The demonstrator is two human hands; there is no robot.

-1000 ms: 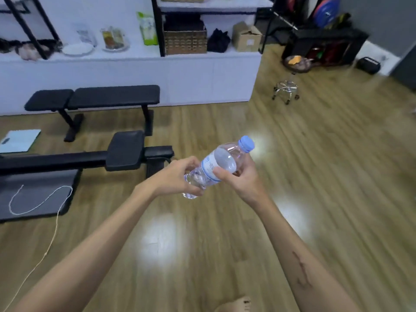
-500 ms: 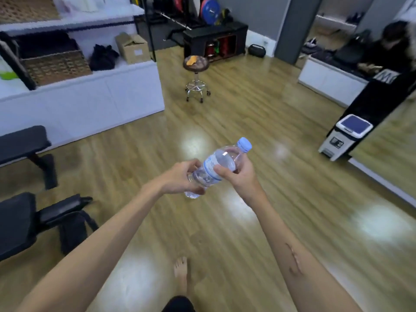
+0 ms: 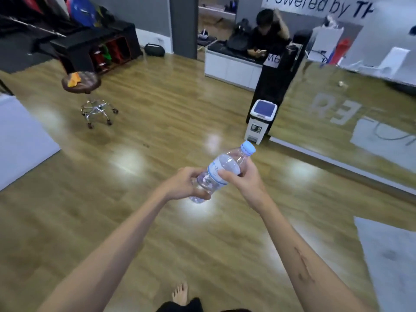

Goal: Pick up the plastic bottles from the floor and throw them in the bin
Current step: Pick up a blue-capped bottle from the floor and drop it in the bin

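Note:
A clear plastic bottle (image 3: 221,170) with a light blue cap and a blue-and-white label is held in front of me, tilted with the cap up and to the right. My left hand (image 3: 185,184) grips its bottom end. My right hand (image 3: 244,179) grips it around the upper body, just below the neck. A white pedal bin (image 3: 258,122) with a closed dark blue lid stands on the floor ahead and to the right, against a mirrored wall.
A brown round stool (image 3: 84,86) on chrome casters stands ahead left. A white counter edge (image 3: 20,140) is at far left. A person sits behind a black-topped white counter (image 3: 234,66). A black pillar (image 3: 276,79) stands behind the bin. Wooden floor lies between me and the bin.
The view has swung to the right: the benches have left the frame, and the bin and mirror wall now lie ahead. Both hands hold the bottle as before.

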